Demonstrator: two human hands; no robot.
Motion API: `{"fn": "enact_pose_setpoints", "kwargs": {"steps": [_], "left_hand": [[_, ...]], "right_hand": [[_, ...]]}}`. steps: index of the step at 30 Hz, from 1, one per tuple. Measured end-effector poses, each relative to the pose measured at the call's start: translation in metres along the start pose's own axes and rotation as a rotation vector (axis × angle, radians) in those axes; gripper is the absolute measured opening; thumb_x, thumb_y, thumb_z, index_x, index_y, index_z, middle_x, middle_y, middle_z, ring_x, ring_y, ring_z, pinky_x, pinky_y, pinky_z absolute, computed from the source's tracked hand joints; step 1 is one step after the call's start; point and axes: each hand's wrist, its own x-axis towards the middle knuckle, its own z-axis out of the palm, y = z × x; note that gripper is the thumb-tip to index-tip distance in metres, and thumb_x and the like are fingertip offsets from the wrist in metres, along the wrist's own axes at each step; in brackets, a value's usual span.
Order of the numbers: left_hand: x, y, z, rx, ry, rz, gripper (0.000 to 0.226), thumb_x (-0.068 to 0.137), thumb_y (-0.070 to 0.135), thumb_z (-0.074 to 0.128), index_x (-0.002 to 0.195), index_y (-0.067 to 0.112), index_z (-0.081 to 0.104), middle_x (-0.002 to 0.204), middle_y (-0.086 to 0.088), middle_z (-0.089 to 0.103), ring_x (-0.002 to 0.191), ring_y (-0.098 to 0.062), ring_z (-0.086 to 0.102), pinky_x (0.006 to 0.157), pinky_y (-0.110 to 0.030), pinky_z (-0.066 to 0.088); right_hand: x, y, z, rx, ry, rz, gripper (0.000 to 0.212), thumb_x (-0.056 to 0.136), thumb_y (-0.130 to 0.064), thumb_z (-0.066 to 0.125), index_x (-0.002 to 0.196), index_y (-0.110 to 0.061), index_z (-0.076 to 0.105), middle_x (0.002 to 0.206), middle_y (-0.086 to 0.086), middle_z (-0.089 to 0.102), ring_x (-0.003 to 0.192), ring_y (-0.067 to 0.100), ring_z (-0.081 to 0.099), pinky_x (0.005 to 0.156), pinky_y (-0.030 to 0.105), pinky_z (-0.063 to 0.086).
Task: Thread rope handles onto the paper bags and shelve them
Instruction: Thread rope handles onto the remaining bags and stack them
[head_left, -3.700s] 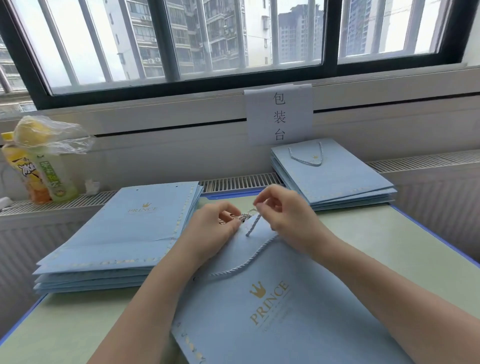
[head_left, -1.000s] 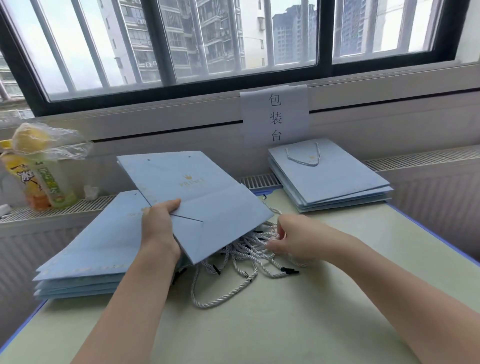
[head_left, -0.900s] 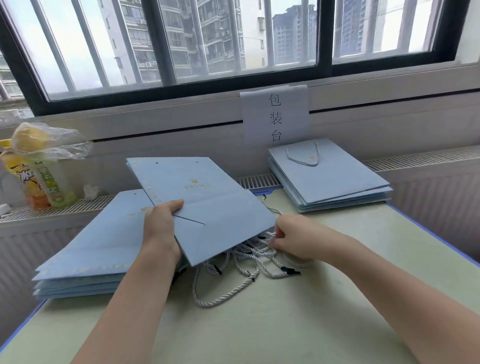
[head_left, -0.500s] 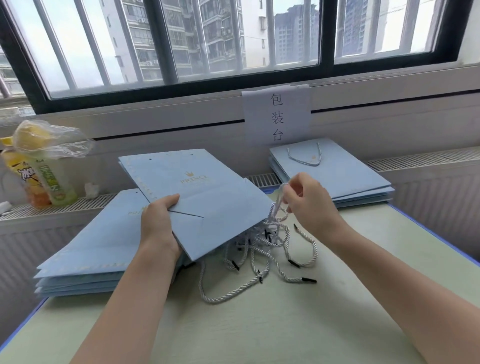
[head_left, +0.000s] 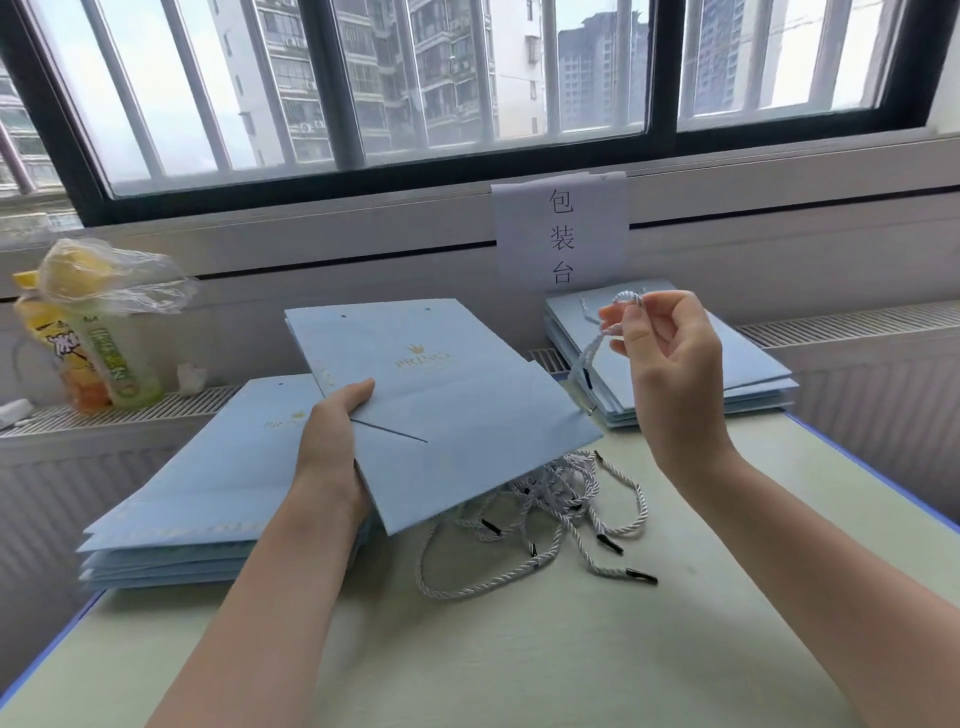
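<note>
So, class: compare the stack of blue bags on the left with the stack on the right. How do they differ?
The left stack has a top bag with no rope visible; the right stack has a top bag with a rope handle already threaded. The left stack lies nearer the camera; the right stack lies farther back, under the paper sign. Both are flat, light blue bags.

**A packing station by a high-rise window**

A paper sign (head_left: 560, 231) reading 包装台 hangs below the window (head_left: 467, 78). Stacks of flat blue paper bags (head_left: 197, 499) sit at the desk's (head_left: 571, 665) far corners, loose rope handles (head_left: 561, 509) between them.
</note>
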Motion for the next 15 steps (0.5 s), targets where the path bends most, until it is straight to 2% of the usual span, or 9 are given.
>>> {"fn": "enact_pose_setpoints", "kwargs": {"steps": [2,6,10,13,15], "left_hand": [[-0.003,-0.001,0.001,0.041,-0.082,-0.042,0.028,0.093,0.033,0.05,0.104,0.013,0.066,0.081,-0.007,0.074,0.062,-0.026,0.07,0.052,-0.034,0.056],[-0.008,-0.004,0.006,0.14,-0.228,-0.065,0.038,0.094,0.042,0.048,0.115,0.014,0.065,0.103,-0.01,0.073,0.086,-0.028,0.071,0.067,-0.038,0.058],[-0.015,-0.004,0.011,0.236,-0.36,-0.105,0.04,0.094,0.045,0.042,0.115,0.018,0.062,0.107,-0.007,0.072,0.093,-0.023,0.071,0.07,-0.035,0.059],[-0.016,-0.004,0.013,0.249,-0.43,-0.103,0.042,0.093,0.05,0.04,0.12,0.023,0.059,0.114,-0.002,0.07,0.102,-0.021,0.068,0.083,-0.037,0.052],[-0.011,-0.007,0.013,0.264,-0.393,-0.037,0.04,0.096,0.048,0.039,0.119,0.022,0.06,0.115,-0.003,0.07,0.103,-0.021,0.067,0.085,-0.038,0.051]], "right_hand": [[0.002,0.007,-0.001,-0.115,-0.049,0.072,0.013,0.099,-0.017,0.045,0.09,-0.02,0.053,0.091,0.001,0.066,0.09,0.02,0.064,0.083,0.032,0.05],[0.001,0.019,-0.003,-0.307,-0.195,0.305,0.021,0.1,-0.019,0.04,0.094,-0.01,0.058,0.086,0.003,0.059,0.077,0.018,0.054,0.072,0.032,0.043],[0.004,0.024,-0.008,-0.386,-0.17,0.374,0.023,0.102,-0.019,0.035,0.098,-0.01,0.055,0.081,-0.009,0.05,0.079,0.013,0.047,0.061,0.014,0.038],[0.009,0.027,-0.012,-0.401,-0.156,0.413,0.026,0.102,-0.019,0.035,0.099,-0.005,0.057,0.079,-0.006,0.051,0.08,0.017,0.048,0.064,0.029,0.034],[0.01,0.028,-0.012,-0.462,-0.198,0.418,0.027,0.102,-0.018,0.035,0.099,-0.003,0.058,0.083,-0.001,0.053,0.083,0.019,0.049,0.064,0.03,0.031]]}}
